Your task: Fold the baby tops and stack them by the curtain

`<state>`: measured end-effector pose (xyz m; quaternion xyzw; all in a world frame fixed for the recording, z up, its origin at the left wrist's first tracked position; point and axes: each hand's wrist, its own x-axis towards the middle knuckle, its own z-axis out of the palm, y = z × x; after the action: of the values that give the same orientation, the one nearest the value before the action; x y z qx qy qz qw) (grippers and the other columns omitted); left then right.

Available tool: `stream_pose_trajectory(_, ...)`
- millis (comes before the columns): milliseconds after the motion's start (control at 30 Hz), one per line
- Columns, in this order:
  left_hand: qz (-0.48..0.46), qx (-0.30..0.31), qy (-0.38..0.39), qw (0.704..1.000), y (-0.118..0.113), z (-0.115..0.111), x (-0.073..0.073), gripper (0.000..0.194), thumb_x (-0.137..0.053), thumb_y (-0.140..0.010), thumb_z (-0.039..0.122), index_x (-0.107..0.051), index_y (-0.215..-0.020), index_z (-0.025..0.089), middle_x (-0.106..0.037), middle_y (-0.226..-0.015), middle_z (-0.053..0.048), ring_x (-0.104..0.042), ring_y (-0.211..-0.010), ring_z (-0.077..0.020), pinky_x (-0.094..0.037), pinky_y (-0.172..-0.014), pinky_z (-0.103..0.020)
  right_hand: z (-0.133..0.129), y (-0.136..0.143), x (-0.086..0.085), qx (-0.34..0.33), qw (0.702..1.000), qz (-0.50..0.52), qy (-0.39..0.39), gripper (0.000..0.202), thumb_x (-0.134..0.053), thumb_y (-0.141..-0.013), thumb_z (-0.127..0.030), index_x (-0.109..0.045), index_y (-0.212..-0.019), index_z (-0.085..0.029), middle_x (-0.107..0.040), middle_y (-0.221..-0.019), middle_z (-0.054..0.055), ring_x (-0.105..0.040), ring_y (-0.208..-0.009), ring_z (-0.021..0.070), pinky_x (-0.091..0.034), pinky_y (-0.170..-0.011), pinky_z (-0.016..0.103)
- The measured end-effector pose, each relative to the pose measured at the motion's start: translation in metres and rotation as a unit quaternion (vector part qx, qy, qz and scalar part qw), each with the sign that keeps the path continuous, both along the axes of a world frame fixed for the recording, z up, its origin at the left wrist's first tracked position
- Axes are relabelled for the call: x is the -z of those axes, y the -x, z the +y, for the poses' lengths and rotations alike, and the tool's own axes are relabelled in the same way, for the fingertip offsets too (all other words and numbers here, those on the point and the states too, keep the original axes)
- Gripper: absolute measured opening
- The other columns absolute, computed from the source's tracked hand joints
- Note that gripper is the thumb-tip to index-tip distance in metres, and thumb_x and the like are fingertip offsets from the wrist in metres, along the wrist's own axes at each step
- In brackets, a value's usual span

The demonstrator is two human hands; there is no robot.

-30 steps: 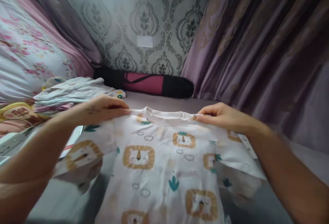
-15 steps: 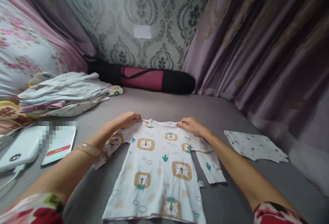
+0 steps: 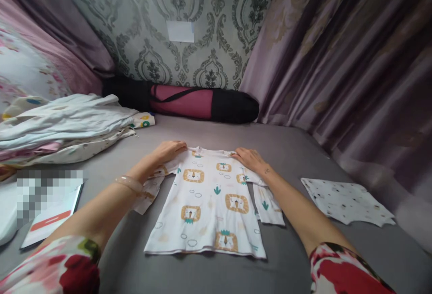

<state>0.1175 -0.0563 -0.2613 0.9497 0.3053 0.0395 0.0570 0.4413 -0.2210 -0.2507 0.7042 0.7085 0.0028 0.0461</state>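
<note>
A small white long-sleeved shirt [image 3: 209,204] with lion faces and green leaves lies spread on the grey bed sheet, its collar pointing away from me. My left hand [image 3: 171,150] is closed on the shirt's left shoulder, and my right hand [image 3: 249,158] pinches the right shoulder beside the collar. Both sleeves angle down at the sides, partly covered by my hands and forearms. The hem lies nearly straight toward me. My fingertips are partly hidden by the backs of my hands.
Left of me is a pile of light clothes [image 3: 67,121], with a phone [image 3: 50,217] and a white device [image 3: 8,217] nearer. A folded white speckled garment [image 3: 347,199] lies at right. Along the patterned wall rests a long black and maroon bag [image 3: 182,103]; purple curtains [image 3: 337,60] hang at right.
Both hands have moved slightly away from me with the shirt, whose hem now lies farther from the near edge of view. The view has also shifted a little to the right.
</note>
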Motion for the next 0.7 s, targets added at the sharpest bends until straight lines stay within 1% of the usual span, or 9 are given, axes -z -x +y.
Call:
stream_pose_trajectory(100,-0.004,-0.003,0.008,1.000,-0.007,0.015,0.003,0.045,-0.028,-0.098,0.044,-0.064,-0.110,0.021,-0.070,-0.107,-0.010,-0.065,-0.093,-0.0225,-0.045,-0.077,-0.028,0.013,-0.004,0.000,0.012,1.000,0.004,0.010,0.038,-0.032,-0.102,-0.047,-0.057,-0.115,-0.022,-0.066,-0.116,0.008,-0.064,-0.101,0.0232,-0.042,-0.079,0.031)
stream_pose_trajectory(200,-0.010,-0.013,0.013,1.000,-0.013,0.027,0.002,0.046,-0.028,-0.098,0.045,-0.064,-0.110,0.020,-0.070,-0.107,-0.011,-0.065,-0.092,-0.0237,-0.044,-0.075,-0.029,0.025,-0.007,-0.002,0.025,0.999,0.012,0.019,0.039,-0.031,-0.102,-0.048,-0.057,-0.116,-0.023,-0.065,-0.119,0.010,-0.063,-0.105,0.0235,-0.042,-0.082,0.032)
stream_pose_trajectory(367,-0.013,-0.058,0.005,0.998,-0.021,0.037,-0.003,0.045,-0.029,-0.097,0.045,-0.064,-0.110,0.021,-0.070,-0.106,-0.011,-0.065,-0.090,-0.0242,-0.043,-0.071,-0.029,0.043,-0.010,-0.005,0.043,0.999,0.023,-0.005,0.039,-0.031,-0.102,-0.048,-0.056,-0.117,-0.022,-0.064,-0.121,0.011,-0.061,-0.108,0.0242,-0.042,-0.085,0.034)
stream_pose_trajectory(467,-0.011,-0.094,-0.004,0.996,-0.025,0.036,-0.003,0.043,-0.029,-0.098,0.043,-0.063,-0.110,0.021,-0.069,-0.107,-0.012,-0.064,-0.092,-0.0252,-0.042,-0.071,-0.030,0.052,-0.010,-0.003,0.060,0.998,0.031,-0.015,0.040,-0.031,-0.102,-0.047,-0.057,-0.117,-0.020,-0.064,-0.120,0.012,-0.060,-0.108,0.0255,-0.042,-0.085,0.035)
stream_pose_trajectory(567,0.003,-0.116,-0.002,0.993,-0.031,0.030,-0.004,0.039,-0.032,-0.097,0.037,-0.064,-0.109,0.019,-0.068,-0.108,-0.014,-0.063,-0.093,-0.0262,-0.043,-0.071,-0.031,0.055,-0.005,0.000,0.087,0.995,0.035,-0.022,0.039,-0.034,-0.101,-0.044,-0.058,-0.117,-0.018,-0.063,-0.120,0.014,-0.058,-0.110,0.0271,-0.041,-0.088,0.037)
stream_pose_trajectory(633,0.020,-0.153,-0.039,0.987,-0.038,0.022,-0.007,0.033,-0.037,-0.095,0.031,-0.064,-0.108,0.016,-0.065,-0.110,-0.016,-0.062,-0.096,-0.0282,-0.043,-0.075,-0.034,0.054,0.003,0.002,0.109,0.992,0.022,-0.062,0.036,-0.036,-0.101,-0.039,-0.059,-0.117,-0.015,-0.061,-0.122,0.017,-0.055,-0.114,0.0290,-0.038,-0.092,0.039)
stream_pose_trajectory(700,0.027,-0.186,-0.098,0.977,-0.048,0.009,-0.011,0.028,-0.041,-0.093,0.024,-0.063,-0.108,0.014,-0.063,-0.113,-0.019,-0.060,-0.103,-0.0310,-0.043,-0.081,-0.038,0.050,0.016,0.004,0.114,0.988,0.011,-0.103,0.034,-0.035,-0.100,-0.028,-0.059,-0.118,-0.013,-0.059,-0.124,0.019,-0.052,-0.117,0.0304,-0.036,-0.096,0.041)
